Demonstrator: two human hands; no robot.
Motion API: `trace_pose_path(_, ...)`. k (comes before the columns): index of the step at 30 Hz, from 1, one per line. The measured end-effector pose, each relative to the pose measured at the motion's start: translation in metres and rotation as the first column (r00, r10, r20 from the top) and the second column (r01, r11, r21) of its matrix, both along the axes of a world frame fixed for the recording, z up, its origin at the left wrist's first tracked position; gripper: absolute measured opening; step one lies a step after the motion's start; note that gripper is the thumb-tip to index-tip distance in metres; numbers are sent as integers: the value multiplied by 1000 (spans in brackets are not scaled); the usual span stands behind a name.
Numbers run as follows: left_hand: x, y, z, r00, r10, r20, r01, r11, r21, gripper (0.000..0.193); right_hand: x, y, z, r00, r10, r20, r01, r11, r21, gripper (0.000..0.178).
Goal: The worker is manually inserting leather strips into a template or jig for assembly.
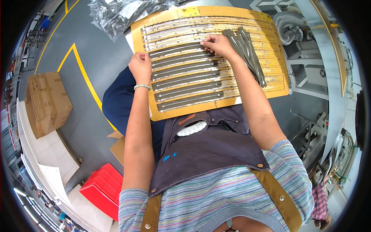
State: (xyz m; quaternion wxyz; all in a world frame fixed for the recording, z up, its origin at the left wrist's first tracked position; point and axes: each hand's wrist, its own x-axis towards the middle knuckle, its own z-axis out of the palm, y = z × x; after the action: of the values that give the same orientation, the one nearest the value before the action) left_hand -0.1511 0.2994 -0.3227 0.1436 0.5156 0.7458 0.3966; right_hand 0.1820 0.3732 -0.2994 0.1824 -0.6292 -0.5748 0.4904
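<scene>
The topmost dark strip on the slotted yellow board spans both pinched grips: left hand at its left end, right hand at its right, beside loose strips.

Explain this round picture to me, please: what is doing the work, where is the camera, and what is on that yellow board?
There is no robot here, just a person working bare-handed. A wide fisheye camera on their head looks down, which makes straight edges bend. On the yellow board lie rows of dark strips, with a loose bundle to the right. The left hand is at the left end of the topmost dark strip; the right hand's fingers meet it further along.
</scene>
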Motion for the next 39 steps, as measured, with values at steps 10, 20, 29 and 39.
trace_pose_path(10,22,-7,-3,908,94,-409,-127,991,-54,73,-2,-5,2,1000,-16,-11,17,999,40,28)
trace_pose_path(20,23,3,-20,930,56,-362,-137,969,-203,80,-9,-7,-15,968,-81,238,7,954,299,30)
trace_pose_path(29,26,3,-23,912,55,-407,-142,972,-186,77,-10,-8,-12,971,-113,211,68,976,208,28)
trace_pose_path(39,27,2,-25,915,59,-399,-135,977,-165,75,-12,-9,-15,955,-131,265,60,964,259,29)
